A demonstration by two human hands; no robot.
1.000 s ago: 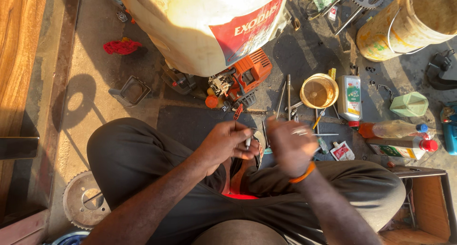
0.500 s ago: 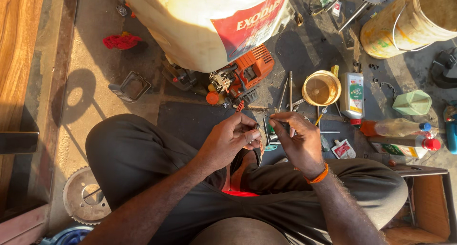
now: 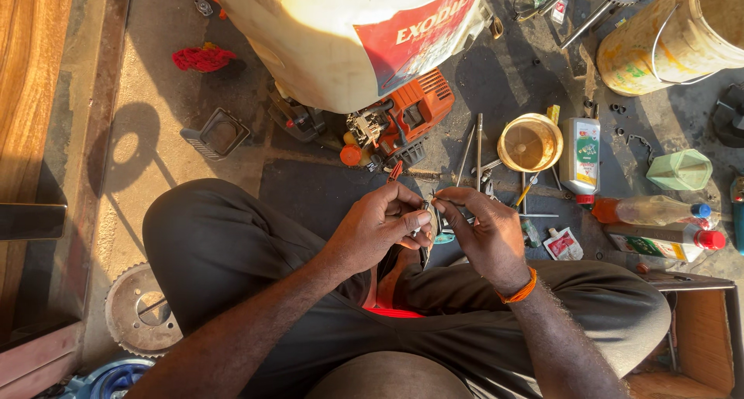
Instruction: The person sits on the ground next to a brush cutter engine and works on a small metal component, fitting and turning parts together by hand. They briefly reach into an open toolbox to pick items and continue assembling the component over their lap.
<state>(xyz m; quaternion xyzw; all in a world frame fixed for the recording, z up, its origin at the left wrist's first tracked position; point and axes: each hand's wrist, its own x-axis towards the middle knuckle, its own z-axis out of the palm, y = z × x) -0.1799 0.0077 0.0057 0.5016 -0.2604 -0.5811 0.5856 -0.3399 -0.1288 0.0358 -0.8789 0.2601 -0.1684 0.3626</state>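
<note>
While the person sits cross-legged on the ground, the head camera looks straight down at both hands meeting above the lap. The left hand [image 3: 380,225] is curled nearly closed, its thumb and fingertips pinching a small metal part [image 3: 428,213]. The right hand [image 3: 484,228] comes in from the other side, fingers bent, thumb and forefinger closed on a thin tool [image 3: 449,197] whose tip touches the part. That part sits directly between the two hands, touching both, with neither hand clearly nearer. Its long axis seems to run up and down the picture, away from the body, but it is too small and too hidden by fingers to be sure. An orange band [image 3: 521,289] circles the right wrist.

Beyond the hands, just past the knees, lies an orange engine [image 3: 411,112] under a large white tank [image 3: 341,35]. Thin metal rods [image 3: 478,147] lie near it, pointing away from the person. To the right stand a yellow cup [image 3: 530,143], a white bottle [image 3: 581,155] and a clear bottle [image 3: 651,211] on its side. A yellow bucket [image 3: 659,42] is farther off at upper right. A toothed metal disc [image 3: 136,310] rests by the left knee.
</note>
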